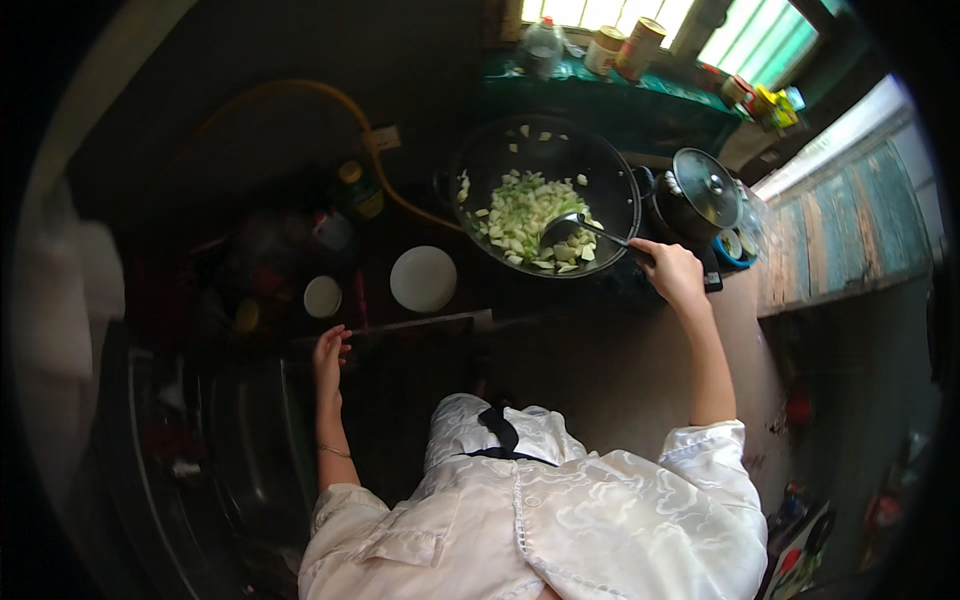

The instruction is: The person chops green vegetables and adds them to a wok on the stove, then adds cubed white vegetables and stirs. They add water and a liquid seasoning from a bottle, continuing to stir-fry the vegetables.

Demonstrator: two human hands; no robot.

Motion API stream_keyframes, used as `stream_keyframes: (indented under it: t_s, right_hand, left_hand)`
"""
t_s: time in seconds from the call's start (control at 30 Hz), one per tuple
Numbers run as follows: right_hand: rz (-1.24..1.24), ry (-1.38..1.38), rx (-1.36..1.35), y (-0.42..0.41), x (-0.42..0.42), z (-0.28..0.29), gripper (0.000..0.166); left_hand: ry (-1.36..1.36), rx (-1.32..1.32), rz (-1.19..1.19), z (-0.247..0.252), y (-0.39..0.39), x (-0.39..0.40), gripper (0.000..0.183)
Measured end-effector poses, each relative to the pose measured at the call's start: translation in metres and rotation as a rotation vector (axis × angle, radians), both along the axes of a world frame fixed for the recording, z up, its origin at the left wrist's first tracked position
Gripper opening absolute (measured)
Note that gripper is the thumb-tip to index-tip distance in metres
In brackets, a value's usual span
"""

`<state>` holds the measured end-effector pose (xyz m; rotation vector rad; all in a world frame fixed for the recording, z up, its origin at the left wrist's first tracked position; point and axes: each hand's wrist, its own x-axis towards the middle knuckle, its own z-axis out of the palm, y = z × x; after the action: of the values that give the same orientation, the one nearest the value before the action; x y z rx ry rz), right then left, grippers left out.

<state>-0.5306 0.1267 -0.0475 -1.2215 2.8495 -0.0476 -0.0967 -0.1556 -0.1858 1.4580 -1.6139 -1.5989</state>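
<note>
A large dark wok (540, 142) holds a heap of chopped pale-green vegetable pieces (525, 206), with a few pieces stuck higher on its far wall. My right hand (671, 274) grips the handle of a metal ladle (562, 229), whose bowl rests among the pieces at the wok's near right side. My left hand (332, 349) holds nothing, its fingers loosely apart near the counter's front edge, just below a small white bowl (322, 297). A white plate (423, 279) lies between that bowl and the wok.
A lidded pot (697, 195) stands right of the wok, beside a blue basin (733, 251). A yellow hose (367, 124) curves down to the wok's left. A bottle (544, 45) and jars (604, 51) line the window ledge. A capped bottle (360, 191) stands at the left back.
</note>
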Motion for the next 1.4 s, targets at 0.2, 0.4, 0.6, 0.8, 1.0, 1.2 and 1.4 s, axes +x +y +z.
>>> stream_keyframes:
  t_s: [0.2, 0.4, 0.6, 0.8, 1.0, 1.2, 1.4]
  right_hand:
    - [-0.133, 0.064, -0.293, -0.009, 0.015, -0.054, 0.029]
    - [0.152, -0.058, -0.908, 0.026, -0.004, -0.155, 0.037]
    - [-0.350, -1.430, -0.973, 0.017, 0.173, -0.073, 0.040]
    - [-0.247, -2.289, -0.350, -0.060, 0.308, -0.033, 0.037]
    - [-0.062, -2.125, 0.367, -0.227, 0.470, -0.039, 0.008]
    - [-0.006, -2.035, 0.588, -0.326, 0.579, -0.029, 0.009]
    - [0.020, -2.012, 0.625, -0.365, 0.605, -0.011, 0.006]
  left_hand:
    - [-0.044, -0.051, 0.252, 0.012, 0.077, 0.107, 0.028]
    - [0.060, -0.118, 0.649, -0.015, 0.125, 0.244, 0.021]
    - [-0.031, -0.202, 0.924, -0.015, 0.136, 0.344, 0.020]
    - [-0.088, -0.379, 1.008, -0.071, 0.073, 0.470, 0.025]
    - [-0.271, -0.276, 1.029, -0.118, -0.061, 0.538, 0.037]
    - [-0.685, -0.269, 0.885, -0.121, -0.124, 0.552, 0.045]
    - [-1.011, -0.324, 0.859, -0.170, -0.158, 0.590, 0.032]
